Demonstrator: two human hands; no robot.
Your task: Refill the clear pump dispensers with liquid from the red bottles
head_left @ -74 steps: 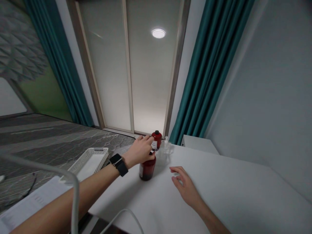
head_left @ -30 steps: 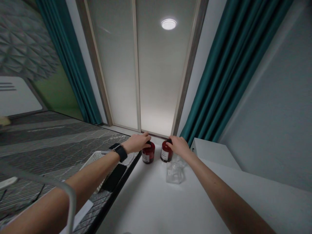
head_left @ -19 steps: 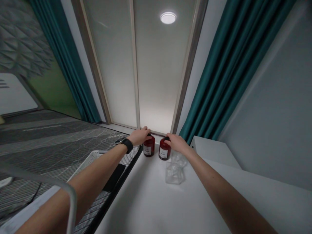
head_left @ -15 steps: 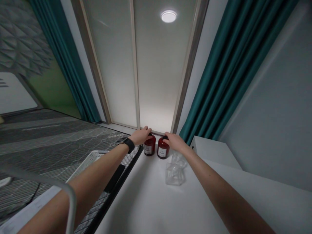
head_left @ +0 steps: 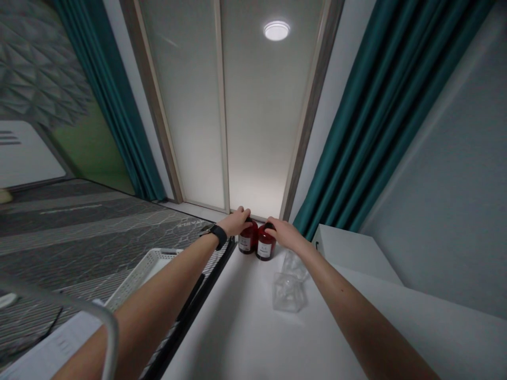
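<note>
Two dark red bottles with black caps and white labels stand upright side by side at the far end of a white tabletop (head_left: 237, 322). My left hand (head_left: 236, 221) is closed round the cap of the left bottle (head_left: 246, 243). The fingers of my right hand (head_left: 282, 232) grip the black cap of the right bottle (head_left: 265, 247). Both bottles appear to touch or nearly touch. Just nearer than the right bottle, beside my right forearm, lie two clear plastic pieces, one a square faceted dish (head_left: 288, 292) and the other a clear piece (head_left: 295, 265) partly behind it.
Left of the table are a black rack edge (head_left: 194, 311), a white perforated basket (head_left: 137, 274) and papers (head_left: 59, 343). A grey curved tube (head_left: 111, 332) crosses the lower left. A white cabinet (head_left: 356, 253) stands right, with teal curtains (head_left: 356, 132) and a frosted door (head_left: 261, 121) beyond.
The left bottle has moved right with my left hand, closing the gap to the right bottle. My right hand stays on its bottle's cap. The view has shifted slightly.
</note>
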